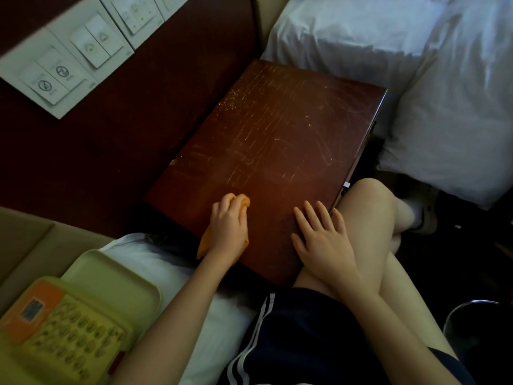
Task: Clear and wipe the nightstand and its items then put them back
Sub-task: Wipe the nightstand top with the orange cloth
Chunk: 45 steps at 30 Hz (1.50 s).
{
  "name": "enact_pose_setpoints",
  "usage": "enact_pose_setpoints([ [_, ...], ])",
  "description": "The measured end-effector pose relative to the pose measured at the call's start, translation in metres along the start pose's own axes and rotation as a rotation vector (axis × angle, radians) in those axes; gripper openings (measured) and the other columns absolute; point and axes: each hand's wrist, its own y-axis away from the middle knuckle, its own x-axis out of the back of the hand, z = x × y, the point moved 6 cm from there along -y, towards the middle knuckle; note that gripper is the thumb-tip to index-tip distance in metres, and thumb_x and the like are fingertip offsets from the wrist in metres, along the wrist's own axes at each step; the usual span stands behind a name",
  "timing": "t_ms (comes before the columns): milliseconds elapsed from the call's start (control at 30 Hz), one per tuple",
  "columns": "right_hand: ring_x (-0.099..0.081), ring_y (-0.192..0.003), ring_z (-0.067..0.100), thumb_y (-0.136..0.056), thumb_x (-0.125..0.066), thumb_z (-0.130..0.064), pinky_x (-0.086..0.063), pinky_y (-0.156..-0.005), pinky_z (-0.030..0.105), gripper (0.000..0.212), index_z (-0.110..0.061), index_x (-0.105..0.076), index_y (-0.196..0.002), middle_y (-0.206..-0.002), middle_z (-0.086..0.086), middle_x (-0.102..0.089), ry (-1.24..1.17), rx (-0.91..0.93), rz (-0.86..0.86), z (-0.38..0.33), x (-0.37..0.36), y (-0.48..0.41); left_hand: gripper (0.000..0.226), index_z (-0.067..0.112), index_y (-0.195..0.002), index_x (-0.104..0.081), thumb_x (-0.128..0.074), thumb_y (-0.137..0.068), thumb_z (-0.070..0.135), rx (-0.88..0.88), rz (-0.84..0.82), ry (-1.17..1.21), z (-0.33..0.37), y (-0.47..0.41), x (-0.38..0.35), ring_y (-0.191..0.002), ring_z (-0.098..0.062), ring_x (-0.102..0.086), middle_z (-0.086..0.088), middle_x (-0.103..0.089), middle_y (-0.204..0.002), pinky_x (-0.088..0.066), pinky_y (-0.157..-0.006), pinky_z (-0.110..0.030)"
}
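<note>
Dark red wood panelling (133, 112) backs a narrow gap between two beds, and white switch plates (69, 54) run along it at upper left. Filling that gap is the nightstand (277, 126), its brown top scored with pale scratches and dusty flecks. On the near left part of the top, the left hand (229, 226) curls its fingers over a bunched orange cloth (242, 200) and presses it to the wood; a corner of the cloth hangs off the near edge. The right hand (323, 241) lies flat by the near right corner, fingers straight and slightly spread, holding nothing. Just beside it the person's bare knee (369, 207) crowds the right edge, above dark shorts (305, 334) with white stripes. White bedding (416, 68) borders the far right side. At lower left, a yellowed telephone (63, 332) with an orange label lies on a pale tray (116, 273), which sits on the white sheet (172, 276) of the near bed. A metal-rimmed bin (472, 304) shows at lower right.
</note>
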Motion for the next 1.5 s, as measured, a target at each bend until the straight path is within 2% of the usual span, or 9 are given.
enact_pose_setpoints([
  [233,-0.036,-0.133,0.034,-0.089,-0.057,-0.034,-0.024,-0.109,0.05,0.052,-0.012,-0.047,-0.136,-0.141,0.012,-0.045,-0.01,-0.004,-0.029,-0.001,0.0,0.002,0.032,0.017,-0.126,-0.055,-0.042,-0.096,0.021,0.138,0.041,-0.014,0.03,-0.027,-0.018,-0.11,-0.024,-0.044,-0.005,-0.047,-0.134,-0.037,-0.09,-0.031],
  [500,-0.033,-0.135,0.033,-0.091,-0.053,-0.035,-0.021,-0.11,0.05,0.052,-0.013,-0.045,-0.137,-0.143,0.012,-0.043,-0.02,-0.003,-0.048,0.0,0.0,0.0,0.032,0.016,-0.125,-0.057,-0.05,-0.093,0.016,-0.18,-0.123,0.073,0.025,0.01,-0.011,-0.111,-0.023,-0.044,-0.006,-0.052,-0.125,-0.037,-0.091,-0.029],
  [700,-0.038,-0.132,0.036,-0.089,-0.057,-0.031,-0.025,-0.107,0.053,0.05,-0.009,-0.05,-0.133,-0.139,0.014,-0.047,-0.046,-0.012,-0.009,-0.001,0.002,0.001,0.029,0.016,-0.122,-0.058,-0.045,-0.096,0.018,0.143,0.046,0.061,-0.015,-0.016,0.011,-0.113,-0.021,-0.04,-0.005,-0.049,-0.128,-0.039,-0.092,-0.031],
  [800,-0.035,-0.133,0.035,-0.09,-0.055,-0.032,-0.023,-0.109,0.052,0.05,-0.01,-0.048,-0.135,-0.141,0.013,-0.045,-0.051,-0.019,-0.017,0.001,0.003,0.002,0.03,0.015,-0.123,-0.057,-0.044,-0.096,0.018,0.214,0.076,0.03,-0.006,-0.031,0.007,-0.112,-0.021,-0.042,-0.004,-0.049,-0.129,-0.039,-0.092,-0.03],
  [933,-0.024,-0.139,0.03,-0.093,-0.048,-0.037,-0.013,-0.113,0.047,0.053,-0.016,-0.039,-0.141,-0.148,0.009,-0.035,-0.039,-0.018,-0.064,0.002,-0.002,0.001,0.03,0.015,-0.122,-0.058,-0.046,-0.095,0.017,0.087,0.017,0.053,0.013,-0.028,-0.003,-0.112,-0.023,-0.042,-0.006,-0.05,-0.129,-0.036,-0.091,-0.029],
  [1100,-0.025,-0.139,0.03,-0.093,-0.048,-0.038,-0.013,-0.113,0.046,0.053,-0.016,-0.039,-0.141,-0.148,0.009,-0.035,-0.038,-0.02,-0.065,0.003,-0.003,0.002,0.032,0.016,-0.126,-0.056,-0.048,-0.094,0.016,-0.135,-0.103,0.056,0.008,0.004,-0.005,-0.114,-0.021,-0.04,-0.006,-0.051,-0.127,-0.029,-0.091,-0.022],
  [1200,-0.03,-0.137,0.032,-0.092,-0.052,-0.036,-0.019,-0.111,0.048,0.053,-0.013,-0.043,-0.139,-0.145,0.011,-0.04,-0.036,-0.021,-0.055,0.003,-0.002,0.002,0.031,0.016,-0.124,-0.057,-0.046,-0.096,0.017,-0.022,-0.037,0.044,-0.019,0.005,0.01,-0.114,-0.019,-0.039,-0.005,-0.05,-0.128,-0.032,-0.089,-0.021],
  [1333,-0.019,-0.141,0.029,-0.095,-0.041,-0.04,-0.01,-0.113,0.045,0.054,-0.017,-0.033,-0.144,-0.15,0.007,-0.031,-0.023,-0.023,-0.089,0.005,-0.007,0.003,0.03,0.015,-0.123,-0.056,-0.042,-0.097,0.018,0.194,0.06,0.055,-0.029,-0.019,0.018,-0.116,-0.021,-0.039,-0.005,-0.047,-0.132,-0.032,-0.089,-0.023],
  [1500,-0.028,-0.138,0.032,-0.092,-0.051,-0.036,-0.018,-0.111,0.048,0.053,-0.014,-0.041,-0.139,-0.145,0.011,-0.039,-0.039,-0.034,-0.06,0.005,-0.004,0.003,0.03,0.015,-0.123,-0.056,-0.043,-0.096,0.017,0.202,0.067,0.03,-0.001,-0.042,0.005,-0.113,-0.022,-0.041,-0.005,-0.049,-0.131,-0.038,-0.093,-0.031],
])
